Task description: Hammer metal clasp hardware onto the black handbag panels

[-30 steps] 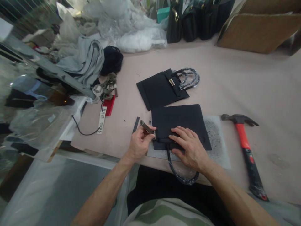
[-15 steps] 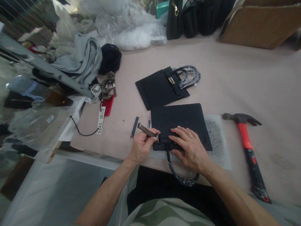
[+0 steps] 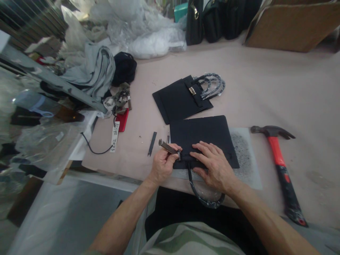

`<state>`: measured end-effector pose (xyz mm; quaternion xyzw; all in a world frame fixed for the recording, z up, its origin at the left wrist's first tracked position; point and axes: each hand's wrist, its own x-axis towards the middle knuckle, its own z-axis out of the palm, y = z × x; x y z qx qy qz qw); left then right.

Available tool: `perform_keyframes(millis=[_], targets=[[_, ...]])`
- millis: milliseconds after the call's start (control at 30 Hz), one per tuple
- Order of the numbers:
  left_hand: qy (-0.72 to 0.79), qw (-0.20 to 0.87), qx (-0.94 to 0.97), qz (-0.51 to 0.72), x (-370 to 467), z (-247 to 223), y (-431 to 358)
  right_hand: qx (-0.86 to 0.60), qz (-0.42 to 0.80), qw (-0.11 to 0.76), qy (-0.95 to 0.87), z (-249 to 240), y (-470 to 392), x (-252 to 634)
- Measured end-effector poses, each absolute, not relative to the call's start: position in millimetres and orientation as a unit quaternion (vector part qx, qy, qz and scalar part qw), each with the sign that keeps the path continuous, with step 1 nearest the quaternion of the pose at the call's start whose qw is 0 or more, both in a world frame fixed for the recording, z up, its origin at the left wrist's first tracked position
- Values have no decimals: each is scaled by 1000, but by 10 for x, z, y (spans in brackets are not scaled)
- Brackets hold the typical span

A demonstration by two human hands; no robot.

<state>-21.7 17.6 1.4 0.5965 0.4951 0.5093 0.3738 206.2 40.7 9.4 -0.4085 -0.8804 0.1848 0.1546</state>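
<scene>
In front of me a black bag panel [image 3: 199, 132] lies flat on a speckled pale slab [image 3: 245, 159]. Its wrapped handle [image 3: 193, 187] loops toward me over the table edge. My left hand [image 3: 163, 164] is closed around a metal punch [image 3: 168, 146], tilted, its end at the panel's near left part. My right hand [image 3: 212, 163] rests on the panel with fingers stretched out. Just left of the panel lies a thin dark metal strip [image 3: 152, 143], with a short metal rod [image 3: 168, 139] beside the panel's edge.
A claw hammer [image 3: 278, 159] with a red and black handle lies at the right. Behind the panel is another black bag piece [image 3: 177, 99] with wrapped handles. Further off are black bags [image 3: 195, 24], a cardboard box [image 3: 287, 28] and plastic wrap [image 3: 151, 39]. A red card [image 3: 122, 120] lies left.
The punch in my left hand has tipped slightly more upright and shifted a little to the right. My right hand stays flat on the panel. The whole view has moved slightly.
</scene>
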Motion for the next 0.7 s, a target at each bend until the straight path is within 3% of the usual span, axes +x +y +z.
perform_keyframes(millis=[467, 700], targets=[[471, 301, 672, 486, -279, 19, 168, -410, 192, 162, -877, 99, 404, 2057], [485, 372, 626, 485, -388, -60, 151, -406, 189, 163, -879, 83, 400, 2063]])
